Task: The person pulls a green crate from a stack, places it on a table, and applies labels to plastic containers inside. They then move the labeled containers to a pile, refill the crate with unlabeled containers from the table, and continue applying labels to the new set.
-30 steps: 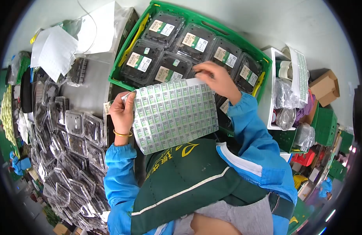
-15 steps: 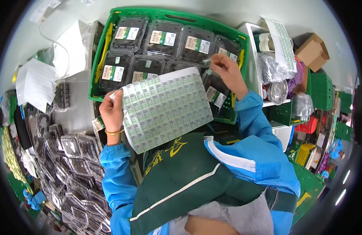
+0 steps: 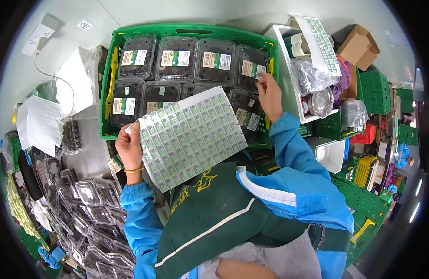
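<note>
My left hand (image 3: pixel 129 148) pinches the left edge of a white sheet (image 3: pixel 191 137) covered in rows of small green-and-white stickers. The sheet lies tilted in front of my body and overlaps the near boxes. My right hand (image 3: pixel 270 95) is closed at the fingertips over the far-right clear plastic box (image 3: pixel 244 58), beside its label; the small sticker in its fingers is barely visible. Under that hand, another box (image 3: pixel 246 97) carries a small sticker on its lid. The boxes have dark contents and sit in two rows in a green crate (image 3: pixel 186 33).
Many empty clear plastic boxes (image 3: pixel 91 214) are piled at the lower left. Loose white sheets (image 3: pixel 40 123) lie on the left. On the right stand a white bin (image 3: pixel 281 35) with bagged items, a cardboard box (image 3: pixel 358 46) and green crates (image 3: pixel 376 90).
My right hand has moved from above the near-right box, with a sticker at its fingertips, to the far-right box's label. The camera view has shifted; my left hand still holds the sheet.
</note>
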The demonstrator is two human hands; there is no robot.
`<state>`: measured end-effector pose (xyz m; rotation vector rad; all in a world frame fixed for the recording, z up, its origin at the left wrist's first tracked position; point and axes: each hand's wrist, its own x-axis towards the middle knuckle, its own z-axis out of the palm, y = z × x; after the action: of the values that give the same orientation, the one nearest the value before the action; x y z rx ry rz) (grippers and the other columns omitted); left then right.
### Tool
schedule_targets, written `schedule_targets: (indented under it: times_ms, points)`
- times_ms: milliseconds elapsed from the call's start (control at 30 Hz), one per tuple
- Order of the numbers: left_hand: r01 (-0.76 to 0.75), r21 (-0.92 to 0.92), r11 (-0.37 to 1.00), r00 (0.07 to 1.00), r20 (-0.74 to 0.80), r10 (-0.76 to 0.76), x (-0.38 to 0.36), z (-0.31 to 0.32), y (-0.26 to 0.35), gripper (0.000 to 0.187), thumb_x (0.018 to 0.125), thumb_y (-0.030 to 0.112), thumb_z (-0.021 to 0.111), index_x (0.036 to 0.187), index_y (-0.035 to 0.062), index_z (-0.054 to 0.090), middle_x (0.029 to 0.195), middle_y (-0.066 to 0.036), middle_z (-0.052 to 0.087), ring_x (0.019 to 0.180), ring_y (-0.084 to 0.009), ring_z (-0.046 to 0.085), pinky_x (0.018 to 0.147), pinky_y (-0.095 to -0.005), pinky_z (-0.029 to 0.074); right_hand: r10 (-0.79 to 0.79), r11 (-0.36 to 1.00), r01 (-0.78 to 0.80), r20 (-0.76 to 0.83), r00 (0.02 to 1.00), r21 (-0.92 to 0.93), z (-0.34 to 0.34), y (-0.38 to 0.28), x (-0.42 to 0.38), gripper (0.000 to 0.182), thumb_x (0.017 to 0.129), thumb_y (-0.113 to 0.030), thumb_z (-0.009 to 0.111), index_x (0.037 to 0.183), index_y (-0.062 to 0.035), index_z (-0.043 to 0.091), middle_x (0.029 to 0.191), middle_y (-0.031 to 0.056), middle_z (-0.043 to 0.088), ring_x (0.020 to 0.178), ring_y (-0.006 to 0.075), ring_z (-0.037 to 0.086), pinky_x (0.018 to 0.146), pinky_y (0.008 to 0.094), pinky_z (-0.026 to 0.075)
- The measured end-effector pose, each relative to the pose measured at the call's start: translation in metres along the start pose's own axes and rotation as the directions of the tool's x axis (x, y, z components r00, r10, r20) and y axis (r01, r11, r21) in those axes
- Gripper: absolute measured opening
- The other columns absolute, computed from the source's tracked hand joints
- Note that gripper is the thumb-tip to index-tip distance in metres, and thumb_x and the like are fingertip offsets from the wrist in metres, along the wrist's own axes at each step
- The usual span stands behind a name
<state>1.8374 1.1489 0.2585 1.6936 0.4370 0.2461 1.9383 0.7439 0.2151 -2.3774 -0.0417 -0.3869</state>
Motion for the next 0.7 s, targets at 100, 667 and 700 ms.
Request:
schedule_targets:
  times_ms: [100,667,700]
  points:
    - [-0.005,-0.021,1.0,1.0,-0.001,0.005,-0.002,0.003,0.004,0.018,0.089,0.016,0.064,0.092,-0.0016,0.064,0.077,0.003,0.061,0.069,-0.0017,0.048,0.062,-0.0169,0.041,0.16,0.978,-0.157,-0.013,0.987,0.134,0.005,0.001,0.051,0.016,0.079,-0.005,0.064,0.094,-0.0035,0.06,0.085,0.0122,0.061,0.073,0.0262,0.062,0.066,0.0346,0.049]
    - [-0.085,-0.023,0.996,0.996,0.005,0.085,-0.006,0.019,0.03,0.016,0.087,0.014,0.066,0.091,-0.0015,0.064,0.072,0.005,0.059,0.063,-0.0003,0.044,0.056,-0.0163,0.037,-0.302,0.915,-0.008,0.698,0.649,0.404,0.033,-0.14,0.085,0.025,0.082,-0.022,0.063,0.099,-0.0026,0.067,0.089,0.012,0.067,0.078,0.0198,0.063,0.07,0.0298,0.048]
    - [-0.087,-0.022,0.996,0.996,0.008,0.087,-0.006,0.02,0.032,0.016,0.087,0.014,0.066,0.091,-0.0015,0.064,0.072,0.005,0.059,0.063,-0.0003,0.044,0.056,-0.0163,0.037,-0.404,0.852,-0.04,0.703,0.585,0.522,0.043,-0.147,0.076,0.024,0.082,-0.019,0.063,0.097,-0.0014,0.067,0.089,0.011,0.067,0.078,0.0192,0.062,0.07,0.03,0.048]
